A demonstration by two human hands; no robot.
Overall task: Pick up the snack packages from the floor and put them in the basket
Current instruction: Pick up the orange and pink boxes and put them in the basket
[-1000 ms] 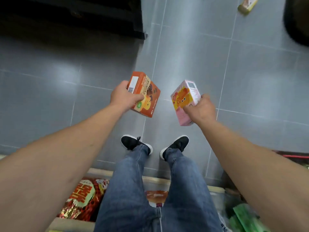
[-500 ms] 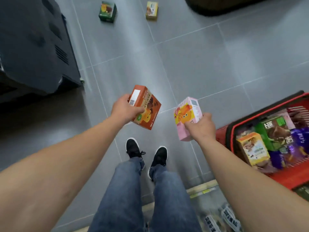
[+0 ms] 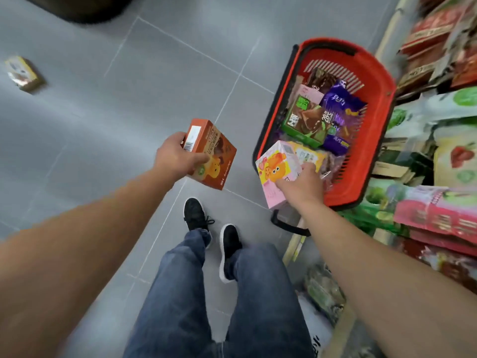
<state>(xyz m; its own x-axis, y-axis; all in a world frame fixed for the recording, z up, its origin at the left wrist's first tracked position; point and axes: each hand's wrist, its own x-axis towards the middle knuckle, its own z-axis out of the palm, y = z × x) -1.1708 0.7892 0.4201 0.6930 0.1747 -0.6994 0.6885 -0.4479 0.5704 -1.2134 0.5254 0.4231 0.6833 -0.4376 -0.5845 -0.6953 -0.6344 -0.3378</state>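
My left hand [image 3: 175, 157] grips an orange snack box [image 3: 215, 153] in mid-air above the grey floor, left of the basket. My right hand [image 3: 300, 186] grips a pink snack box [image 3: 276, 174] at the near left rim of the red shopping basket [image 3: 384, 104]. The basket stands on the floor at the right and holds several snack packages, among them a green-brown box [image 3: 304, 121] and a purple bag [image 3: 338, 104]. One yellow snack package [image 3: 22, 73] lies on the floor at the far left.
Store shelves stacked with snack bags [image 3: 438, 156] line the right side, close behind the basket. My legs and black shoes [image 3: 196, 215] stand at the bottom centre. A dark object [image 3: 85, 6] sits on the floor at the top left. Grey tiles spread to the left.
My view has swung right, bringing the whole basket and the shelves into sight. Both hands, still holding their boxes, have moved toward the basket; the pink box now reaches its rim.
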